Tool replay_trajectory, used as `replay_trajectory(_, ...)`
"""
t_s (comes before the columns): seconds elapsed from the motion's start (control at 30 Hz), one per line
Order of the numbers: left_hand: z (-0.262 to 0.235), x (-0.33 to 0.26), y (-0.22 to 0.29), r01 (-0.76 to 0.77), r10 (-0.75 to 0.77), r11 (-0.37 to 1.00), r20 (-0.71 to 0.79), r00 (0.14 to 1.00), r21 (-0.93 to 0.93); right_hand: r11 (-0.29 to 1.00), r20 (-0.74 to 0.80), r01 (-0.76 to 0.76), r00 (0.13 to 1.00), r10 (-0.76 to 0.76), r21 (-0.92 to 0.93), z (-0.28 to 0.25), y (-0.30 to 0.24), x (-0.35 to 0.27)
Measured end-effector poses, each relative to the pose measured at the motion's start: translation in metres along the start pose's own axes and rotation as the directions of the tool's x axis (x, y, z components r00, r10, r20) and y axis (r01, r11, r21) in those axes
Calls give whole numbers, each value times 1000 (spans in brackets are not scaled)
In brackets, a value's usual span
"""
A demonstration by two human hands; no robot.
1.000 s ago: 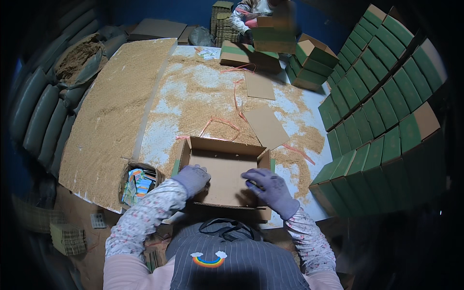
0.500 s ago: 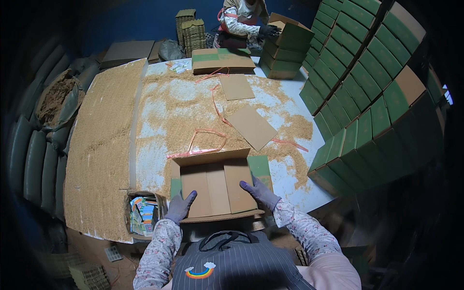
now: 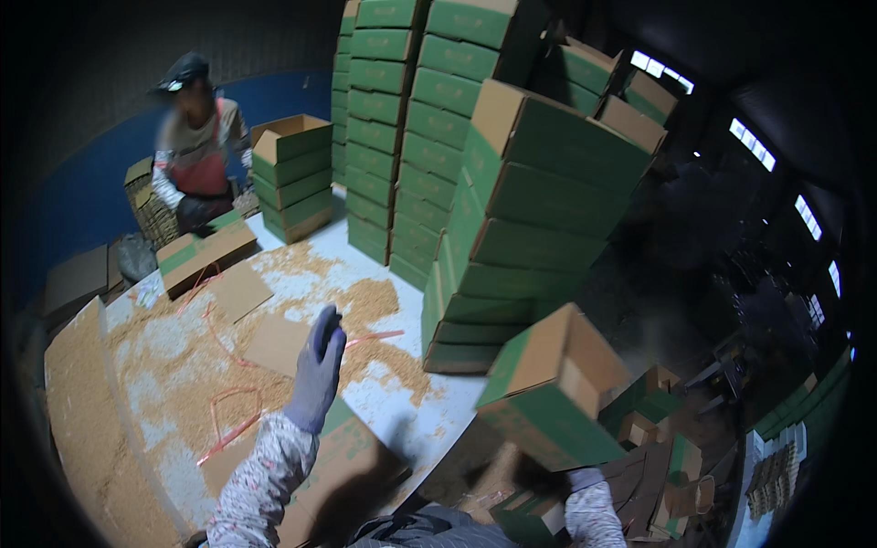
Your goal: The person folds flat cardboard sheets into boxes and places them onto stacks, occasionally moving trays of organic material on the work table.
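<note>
An open green and brown cardboard box hangs tilted off the table's right side. My right hand, in a grey-purple glove, grips it at its lower edge, with the fingers mostly hidden. Above the table my left hand, gloved alike, is raised with its fingers stretched out and nothing in it. Below the left forearm lie green and brown folded cartons. Two flat cardboard sheets rest on the bran-like litter beyond that hand, beside pink plastic strips.
Tall stacks of green boxes line the table's right edge. Across the white table, a co-worker stands by a shorter box stack. More open boxes sit on the floor at lower right.
My view has swung to the right. The open box has left the table front and is now out to the right in my right hand; my left hand has let go of it and lifted.
</note>
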State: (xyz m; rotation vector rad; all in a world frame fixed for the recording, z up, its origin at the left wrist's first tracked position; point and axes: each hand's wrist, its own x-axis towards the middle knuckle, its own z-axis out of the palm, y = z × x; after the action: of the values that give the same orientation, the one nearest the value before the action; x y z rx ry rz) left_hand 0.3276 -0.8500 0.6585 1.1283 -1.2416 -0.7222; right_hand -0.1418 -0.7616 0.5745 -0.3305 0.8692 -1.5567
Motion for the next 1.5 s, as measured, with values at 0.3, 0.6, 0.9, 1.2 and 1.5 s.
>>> replay_trajectory(0.3, 159, 221, 167, -72, 78, 997, 504, 860, -32, 750, 98, 616, 784, -613, -241, 124, -294, 170)
replay_trajectory(0.6, 197, 249, 144, -442, 341, 867, 375, 862, 229, 621, 211, 621, 768, -605, -479, 265, -351, 350)
replay_trajectory(0.9, 76, 26, 51, -281, 136, 827, 312, 940, 487, 593, 83, 319, 917, -389, -740, 38, -100, 360)
replay_trajectory(1.2, -106, -360, -72, -127, -467, -80, 75, 881, 989, -54, 373, 374, 928, 23, -926, -59, 172, 167)
replay_trajectory(1.5, -118, -260, 89, 201, -344, 207, -121, 931, 958, 136, 890, 973, -226, 397, 187, 296, 180, -46)
